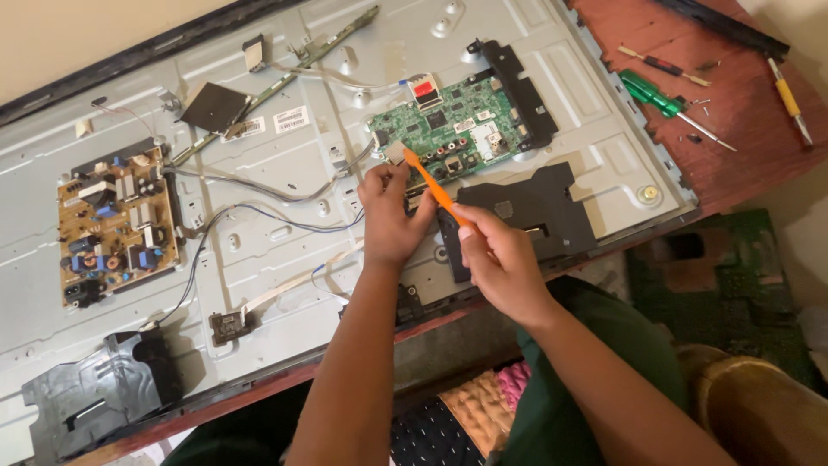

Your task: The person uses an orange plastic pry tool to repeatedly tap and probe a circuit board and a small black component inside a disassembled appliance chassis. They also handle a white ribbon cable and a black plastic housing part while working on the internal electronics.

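Note:
A large grey metal back panel (285, 233) of a flat screen lies on a reddish table. A green circuit board (444, 129) sits near its middle. My right hand (500, 259) grips a slim orange pry tool (435, 188) whose tip reaches the board's left edge. My left hand (388, 220) rests beside it and pinches a small grey connector (395, 154) at that same edge. A black plastic bracket (539, 211) lies just right of both hands.
A tan power board (116, 229) sits at the panel's left, with thin cables (259, 211) running toward the middle. Another black bracket (95, 397) lies at the lower left. Screwdrivers lie on the table at the right: a green one (655, 97) and a yellow one (789, 99).

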